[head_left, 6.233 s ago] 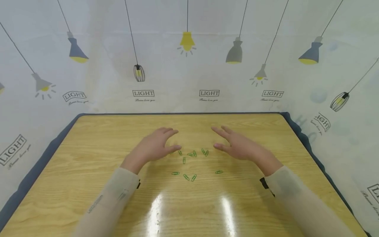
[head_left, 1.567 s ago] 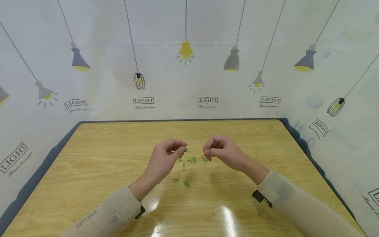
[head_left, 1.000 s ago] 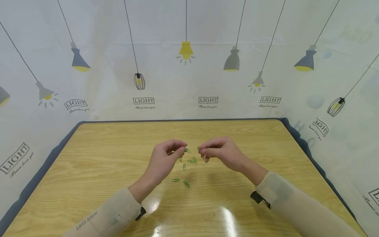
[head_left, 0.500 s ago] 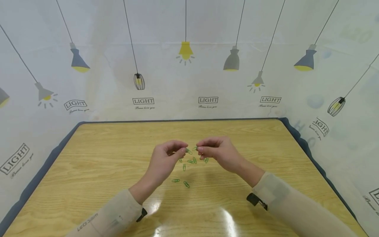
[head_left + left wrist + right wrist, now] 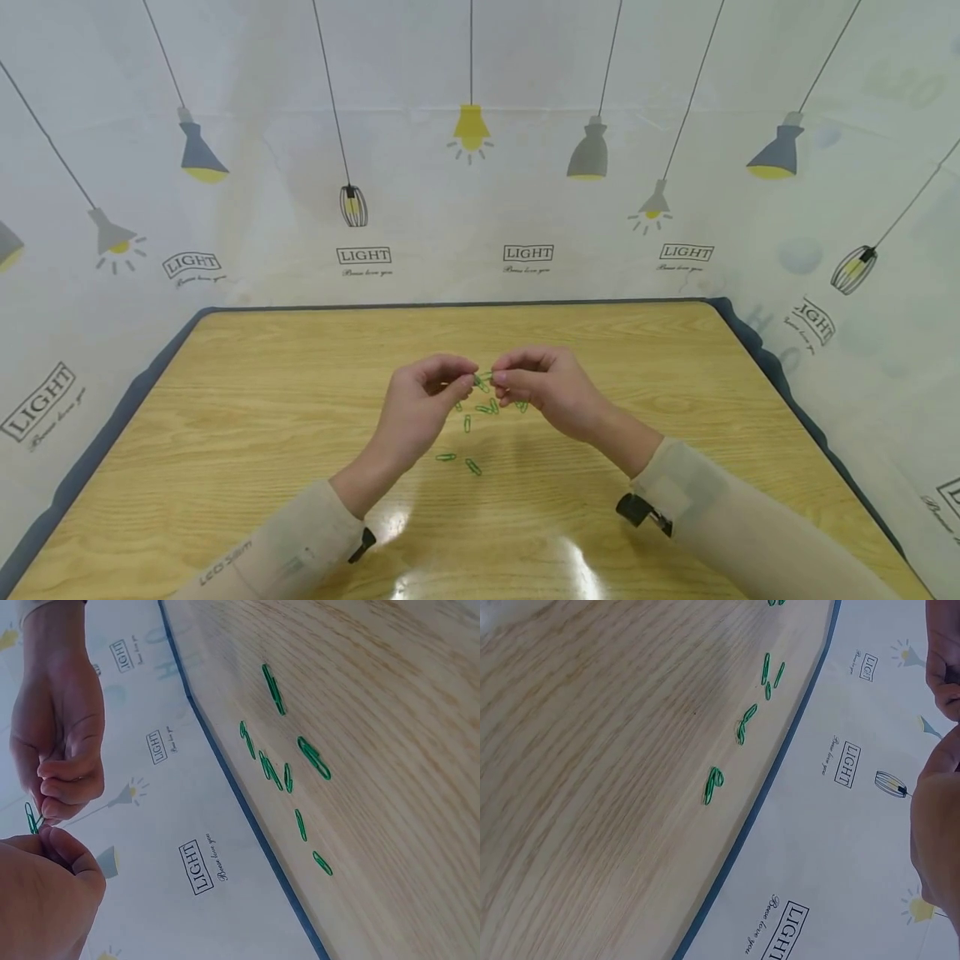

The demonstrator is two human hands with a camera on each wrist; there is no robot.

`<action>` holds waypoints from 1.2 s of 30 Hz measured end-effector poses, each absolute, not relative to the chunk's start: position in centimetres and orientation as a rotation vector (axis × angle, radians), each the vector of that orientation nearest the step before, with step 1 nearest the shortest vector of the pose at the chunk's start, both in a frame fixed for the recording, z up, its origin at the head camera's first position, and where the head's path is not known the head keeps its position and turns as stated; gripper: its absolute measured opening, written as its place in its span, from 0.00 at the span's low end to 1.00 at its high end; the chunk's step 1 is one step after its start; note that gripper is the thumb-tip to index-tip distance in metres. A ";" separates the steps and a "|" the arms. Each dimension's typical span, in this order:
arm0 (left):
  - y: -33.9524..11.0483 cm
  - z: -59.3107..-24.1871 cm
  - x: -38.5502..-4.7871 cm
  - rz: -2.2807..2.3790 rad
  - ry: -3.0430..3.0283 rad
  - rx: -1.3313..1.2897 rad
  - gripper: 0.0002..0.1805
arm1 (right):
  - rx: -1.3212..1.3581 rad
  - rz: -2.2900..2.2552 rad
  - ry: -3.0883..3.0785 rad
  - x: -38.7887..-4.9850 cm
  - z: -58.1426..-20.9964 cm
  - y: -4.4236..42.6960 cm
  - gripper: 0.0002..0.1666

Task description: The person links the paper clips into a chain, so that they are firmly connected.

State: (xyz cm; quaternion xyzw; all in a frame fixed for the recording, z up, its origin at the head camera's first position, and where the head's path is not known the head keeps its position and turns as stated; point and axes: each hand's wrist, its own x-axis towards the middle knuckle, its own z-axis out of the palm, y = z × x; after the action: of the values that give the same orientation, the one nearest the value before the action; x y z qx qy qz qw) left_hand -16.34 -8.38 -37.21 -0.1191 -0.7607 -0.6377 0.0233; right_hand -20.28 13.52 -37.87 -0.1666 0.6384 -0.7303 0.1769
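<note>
Head view. Near side of the fingers: 2 loose green paperclips on the wooden table, 1 more closer in. Raised above these, left hand pinches a held clip between thumb and fingertips; right hand pinches a second clip just beside it. Contact between the 2: cannot tell. Wrists angled inward, fingers curled, tips near each other. Beyond the fingers: lamp-print backdrop.
</note>
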 end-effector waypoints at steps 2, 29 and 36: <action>-8.4 -37.2 -16.3 -1.971 -2.352 -0.378 0.08 | -0.468 -2.079 1.778 -20.3 -37.8 13.5 0.06; -8.4 -37.1 -16.3 -2.057 -2.363 -0.319 0.07 | -0.552 -1.959 1.879 -19.9 -37.7 13.5 0.08; -8.9 -37.1 -16.7 -2.145 -2.337 -0.206 0.09 | -0.545 -1.953 1.946 -19.9 -37.7 13.9 0.06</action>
State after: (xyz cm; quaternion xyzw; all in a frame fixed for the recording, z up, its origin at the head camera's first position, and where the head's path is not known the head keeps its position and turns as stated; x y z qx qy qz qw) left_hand -16.66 -8.90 -37.15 -0.0647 -0.7350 -0.6747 -0.0188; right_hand -19.92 13.90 -37.67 -0.1912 0.6829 -0.6855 0.1649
